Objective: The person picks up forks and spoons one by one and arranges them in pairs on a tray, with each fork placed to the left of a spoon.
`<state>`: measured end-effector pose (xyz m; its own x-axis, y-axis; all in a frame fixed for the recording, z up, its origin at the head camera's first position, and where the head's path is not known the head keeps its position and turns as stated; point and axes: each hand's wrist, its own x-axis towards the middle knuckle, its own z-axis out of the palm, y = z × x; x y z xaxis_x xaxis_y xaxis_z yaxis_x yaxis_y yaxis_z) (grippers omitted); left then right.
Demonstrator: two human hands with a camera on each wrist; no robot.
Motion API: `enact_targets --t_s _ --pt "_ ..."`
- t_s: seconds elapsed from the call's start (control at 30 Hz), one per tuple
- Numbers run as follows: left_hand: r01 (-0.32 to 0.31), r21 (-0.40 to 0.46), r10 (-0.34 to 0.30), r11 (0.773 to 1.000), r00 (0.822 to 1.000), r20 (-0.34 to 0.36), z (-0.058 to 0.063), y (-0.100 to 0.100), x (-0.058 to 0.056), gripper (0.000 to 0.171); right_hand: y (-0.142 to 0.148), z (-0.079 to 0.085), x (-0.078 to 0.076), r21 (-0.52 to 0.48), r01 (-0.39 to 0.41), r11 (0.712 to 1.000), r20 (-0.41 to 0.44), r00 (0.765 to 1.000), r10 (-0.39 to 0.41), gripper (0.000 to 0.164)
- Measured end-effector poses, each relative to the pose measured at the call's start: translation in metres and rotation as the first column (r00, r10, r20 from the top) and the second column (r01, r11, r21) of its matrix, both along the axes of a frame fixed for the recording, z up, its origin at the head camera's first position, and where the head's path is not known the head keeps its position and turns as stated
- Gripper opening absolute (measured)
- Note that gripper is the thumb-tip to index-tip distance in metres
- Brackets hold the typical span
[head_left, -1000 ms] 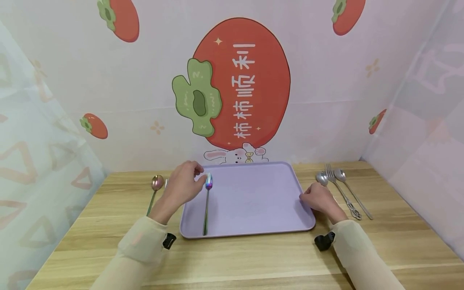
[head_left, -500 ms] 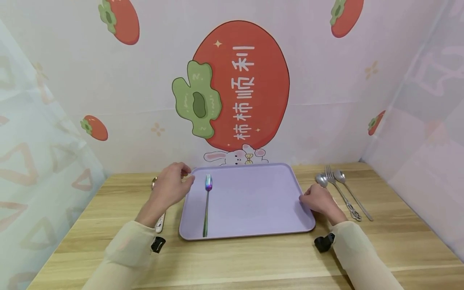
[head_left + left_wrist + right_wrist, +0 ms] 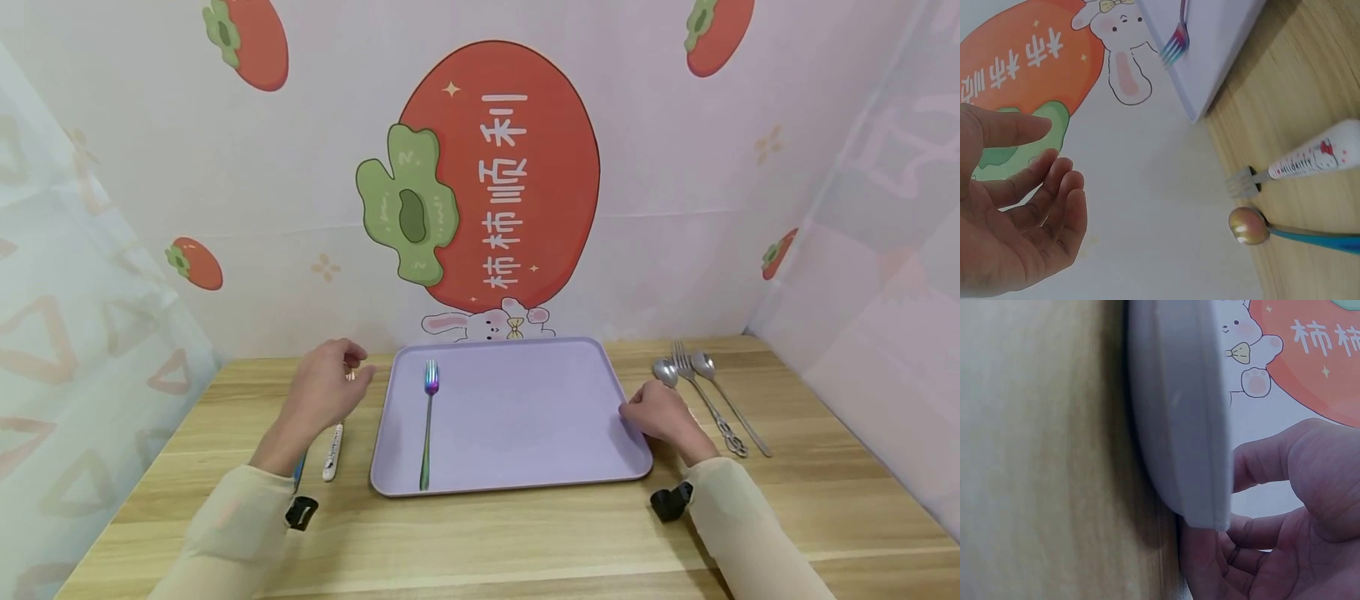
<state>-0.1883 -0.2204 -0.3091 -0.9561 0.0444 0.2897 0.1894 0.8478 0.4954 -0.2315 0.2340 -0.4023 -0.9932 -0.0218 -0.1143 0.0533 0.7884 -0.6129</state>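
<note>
My right hand pinches the right rim of the lilac tray. In the right wrist view its thumb lies on one side of the rim and fingers on the other. A rainbow-coloured fork lies lengthwise on the tray's left part. Left of the tray, my left hand hovers with loosely bent fingers, holding nothing. Beneath it lie a fork with a white printed handle and a golden-bowled spoon with a blue handle, both partly hidden by the hand in the head view.
Right of the tray, two silver spoons and a silver fork with an ornate handle lie on the wooden table. A printed cloth backdrop stands behind the table, with cloth walls on both sides.
My left hand has moved left, from above the rainbow fork's tines to over the cutlery left of the tray. My right hand, the tray and the rainbow fork have stayed put.
</note>
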Motion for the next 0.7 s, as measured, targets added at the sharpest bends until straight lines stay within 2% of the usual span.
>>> enact_targets --t_s 0.5,0.7 --pt "-0.054 -0.024 0.054 0.998 0.999 -0.004 -0.006 -0.032 0.005 0.029 -0.001 0.001 0.002 -0.006 0.014 1.000 0.024 1.000 -0.014 0.036" --pt "-0.074 -0.006 0.075 0.997 0.997 0.030 -0.010 -0.043 0.010 0.034 -0.001 0.002 0.002 -0.011 0.016 1.000 0.020 1.000 -0.016 0.035"
